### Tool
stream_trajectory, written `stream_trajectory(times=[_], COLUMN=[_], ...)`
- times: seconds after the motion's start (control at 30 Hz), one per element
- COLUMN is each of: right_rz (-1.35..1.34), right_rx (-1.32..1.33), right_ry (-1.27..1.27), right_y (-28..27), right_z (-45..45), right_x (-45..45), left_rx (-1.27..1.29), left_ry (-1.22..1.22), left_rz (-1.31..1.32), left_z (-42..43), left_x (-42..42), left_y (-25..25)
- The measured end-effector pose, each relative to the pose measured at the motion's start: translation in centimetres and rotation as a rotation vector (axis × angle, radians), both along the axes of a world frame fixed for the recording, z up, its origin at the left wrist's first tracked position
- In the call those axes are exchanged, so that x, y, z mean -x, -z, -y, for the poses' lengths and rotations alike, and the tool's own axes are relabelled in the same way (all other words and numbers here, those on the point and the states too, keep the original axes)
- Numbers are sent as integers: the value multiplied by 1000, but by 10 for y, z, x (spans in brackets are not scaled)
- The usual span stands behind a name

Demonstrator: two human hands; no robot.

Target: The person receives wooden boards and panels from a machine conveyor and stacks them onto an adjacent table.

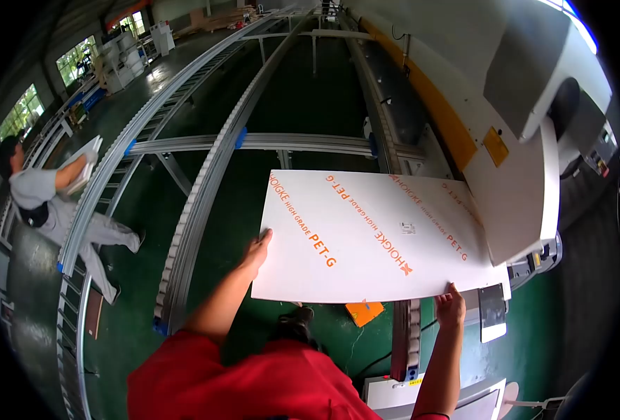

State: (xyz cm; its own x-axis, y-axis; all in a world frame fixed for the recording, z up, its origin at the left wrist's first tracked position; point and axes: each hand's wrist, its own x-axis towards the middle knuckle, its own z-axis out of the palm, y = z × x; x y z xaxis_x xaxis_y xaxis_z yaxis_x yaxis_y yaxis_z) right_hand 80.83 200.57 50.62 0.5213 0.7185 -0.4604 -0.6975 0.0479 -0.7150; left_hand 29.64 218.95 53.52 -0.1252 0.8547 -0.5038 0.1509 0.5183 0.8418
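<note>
A white panel (352, 210) with orange "HOIGKE HIGH GRADE PET-G" lettering lies roughly level in front of me. My left hand (255, 255) is closed on its left edge, the fingers partly hidden underneath. At the near edge, toward the right corner, my right hand (451, 309) grips the panel with the thumb on top. A small printed label (407, 228) is stuck on the panel's face. The panel's right end reaches the white machine housing (520, 203) and passes beside or under it; I cannot tell which.
Roller rails (208, 185) run away from me on the left, joined by a metal crossbar (310, 142). A person (44, 192) carrying pale boards walks beyond them. An orange sheet (364, 313) lies below the panel. A dark flat device (492, 312) sits by the machine, right of my right hand.
</note>
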Motion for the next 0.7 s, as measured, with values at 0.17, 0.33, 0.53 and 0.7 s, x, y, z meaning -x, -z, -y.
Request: stream_trajectory(times=[0.17,0.33,0.53,0.7], right_rz=[-19,-1,31,54], right_rx=[-2,-37,-23,-8], right_ry=[-72,-73,89,321], right_y=[12,-19,-16,-15], right_z=[107,202,315,425], right_x=[-1,39,80,149], left_rx=[-29,-37,-116,-183], left_ry=[-28,-33,36,146], left_rz=[-126,-114,-25,14], left_z=[106,191,283,345], left_x=[8,27,56,92], left_y=[-5,8,15,19])
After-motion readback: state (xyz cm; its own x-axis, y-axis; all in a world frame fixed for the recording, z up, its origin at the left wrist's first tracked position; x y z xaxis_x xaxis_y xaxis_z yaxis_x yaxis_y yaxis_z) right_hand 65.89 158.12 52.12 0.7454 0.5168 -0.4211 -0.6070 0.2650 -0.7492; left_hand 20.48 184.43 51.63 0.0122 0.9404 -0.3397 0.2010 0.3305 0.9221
